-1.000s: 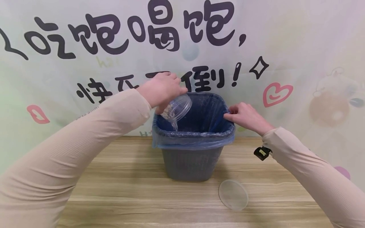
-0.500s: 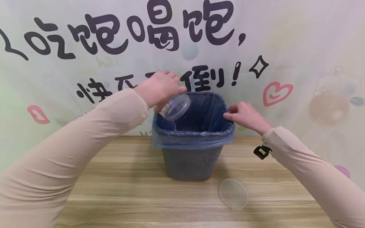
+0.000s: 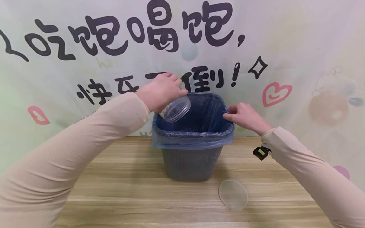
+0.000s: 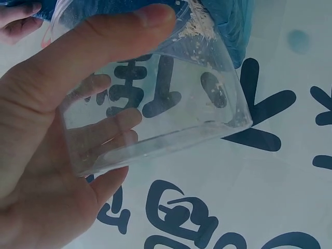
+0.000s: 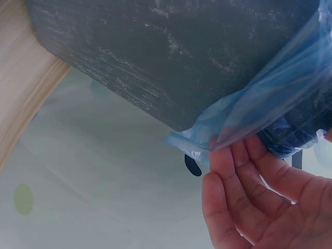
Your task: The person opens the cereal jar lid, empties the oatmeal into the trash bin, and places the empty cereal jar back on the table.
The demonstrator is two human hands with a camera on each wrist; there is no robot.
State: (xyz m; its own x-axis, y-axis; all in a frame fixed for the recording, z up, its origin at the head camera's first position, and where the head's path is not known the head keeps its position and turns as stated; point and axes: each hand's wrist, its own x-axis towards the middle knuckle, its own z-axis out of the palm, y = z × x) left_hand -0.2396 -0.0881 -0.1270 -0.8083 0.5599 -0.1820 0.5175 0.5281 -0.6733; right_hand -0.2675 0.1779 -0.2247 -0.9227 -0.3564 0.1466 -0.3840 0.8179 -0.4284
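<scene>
My left hand (image 3: 161, 91) grips a clear plastic jar (image 3: 179, 109), tipped with its mouth down over the left side of a grey trash bin (image 3: 191, 164). In the left wrist view, thumb and fingers wrap the jar's wall, and pale flaky grains (image 4: 199, 23) lie along its lower side near the mouth. A blue trash bag (image 3: 196, 143) lines the bin and folds over the rim. My right hand (image 3: 245, 117) holds the bin's right rim, thumb toward the inside. From the right wrist view, its curled fingers (image 5: 249, 171) press the bag from outside.
A round translucent lid (image 3: 233, 194) lies flat on the wooden table (image 3: 119, 196), right of the bin's base. Close behind the bin hangs a pale backdrop (image 3: 308, 41) with black lettering and pink hearts. A black strap piece (image 3: 260, 153) hangs at the right wrist.
One second ago a stream of pale grains fell from the jar into the bin; now no stream shows and fewer grains sit in the jar. The right hand has stayed on the rim.
</scene>
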